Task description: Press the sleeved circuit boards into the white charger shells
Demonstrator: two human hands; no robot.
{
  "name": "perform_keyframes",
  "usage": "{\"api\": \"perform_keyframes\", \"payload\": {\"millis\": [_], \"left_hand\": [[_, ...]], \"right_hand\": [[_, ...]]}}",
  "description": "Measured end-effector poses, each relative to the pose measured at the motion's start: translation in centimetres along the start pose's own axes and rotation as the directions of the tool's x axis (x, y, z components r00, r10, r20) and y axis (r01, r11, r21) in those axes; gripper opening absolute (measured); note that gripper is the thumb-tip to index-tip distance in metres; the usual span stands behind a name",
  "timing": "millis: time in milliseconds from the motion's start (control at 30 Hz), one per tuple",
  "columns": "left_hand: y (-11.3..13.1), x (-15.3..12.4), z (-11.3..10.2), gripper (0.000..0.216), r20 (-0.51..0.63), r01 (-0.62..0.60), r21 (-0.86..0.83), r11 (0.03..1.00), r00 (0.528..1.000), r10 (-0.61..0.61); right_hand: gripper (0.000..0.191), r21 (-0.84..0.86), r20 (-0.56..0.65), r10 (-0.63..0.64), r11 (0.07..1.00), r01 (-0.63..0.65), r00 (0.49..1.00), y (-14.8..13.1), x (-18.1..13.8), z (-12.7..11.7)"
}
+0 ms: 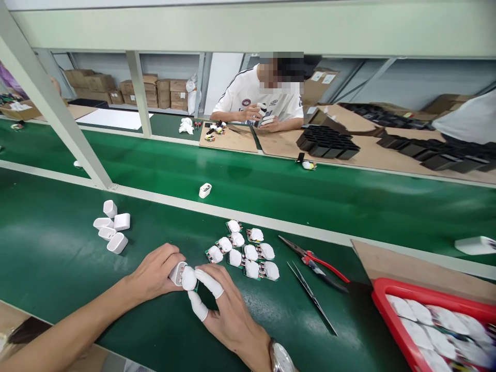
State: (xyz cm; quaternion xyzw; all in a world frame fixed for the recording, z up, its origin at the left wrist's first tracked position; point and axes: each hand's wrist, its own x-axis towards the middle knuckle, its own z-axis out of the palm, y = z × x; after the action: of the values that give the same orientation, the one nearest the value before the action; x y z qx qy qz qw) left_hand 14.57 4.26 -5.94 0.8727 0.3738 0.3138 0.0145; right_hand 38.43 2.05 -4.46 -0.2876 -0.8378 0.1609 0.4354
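My left hand is closed around a white plastic charger housing, its open end facing right. Between the covered thumb and forefinger of my right hand is a small circuit board with a white round cap, held at the mouth of the housing. White finger cots cover those fingertips. Whether the board is partly inside the housing I cannot tell. Several similar white-topped circuit boards lie in a cluster beyond my right hand. Several white housings stand and lie on the green bench to the left.
Red-handled pliers and metal tweezers lie right of the boards. A red tray holds more white-topped boards. Beyond a pale rail runs a green conveyor belt carrying a white housing. A co-worker sits opposite, near black trays.
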Motion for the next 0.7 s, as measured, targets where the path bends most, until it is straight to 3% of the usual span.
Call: {"api": "perform_keyframes", "payload": {"millis": [233,467,700], "left_hand": [[0.16,0.36,-0.03,0.040,-0.001,-0.027,0.033,0.999,1.000,0.027],[0.11,0.25,-0.01,0.041,0.014,-0.034,0.033,0.999,0.999,0.034],[0.31,0.24,0.11,0.043,0.049,-0.060,0.038,0.997,0.997,0.058]], "right_hand": [[0.057,-0.094,0.091,0.021,0.996,-0.012,0.996,0.35,-0.23,0.31],[0.063,-0.039,0.119,0.047,0.998,-0.042,0.992,0.58,-0.22,0.35],[0.049,-0.150,0.181,0.063,0.988,-0.036,0.981,-0.12,0.21,0.40]]}}
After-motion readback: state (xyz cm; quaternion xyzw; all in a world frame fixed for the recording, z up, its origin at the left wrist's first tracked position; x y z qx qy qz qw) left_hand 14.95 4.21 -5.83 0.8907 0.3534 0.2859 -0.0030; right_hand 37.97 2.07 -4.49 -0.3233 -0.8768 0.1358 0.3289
